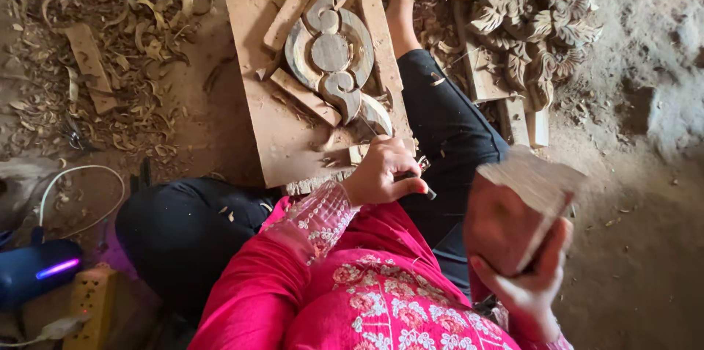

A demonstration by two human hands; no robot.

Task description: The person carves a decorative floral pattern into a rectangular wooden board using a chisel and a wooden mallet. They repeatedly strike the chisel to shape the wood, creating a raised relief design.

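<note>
Wood shavings litter the dirt floor where you sit, a flat board lying across your lap. On it rests the curved carving, held between small wood blocks. Your left hand grips a chisel, its tip hidden by your fingers. Your right hand clasps a blurred wooden mallet. Finished floral carvings lie beyond your foot.

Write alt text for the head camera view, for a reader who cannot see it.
A seated person's left hand holds a chisel against a scroll-shaped wooden carving fixed on a board, while the right hand holds a raised wooden mallet. Wood shavings and finished floral carvings lie on the dirt floor around.
</note>
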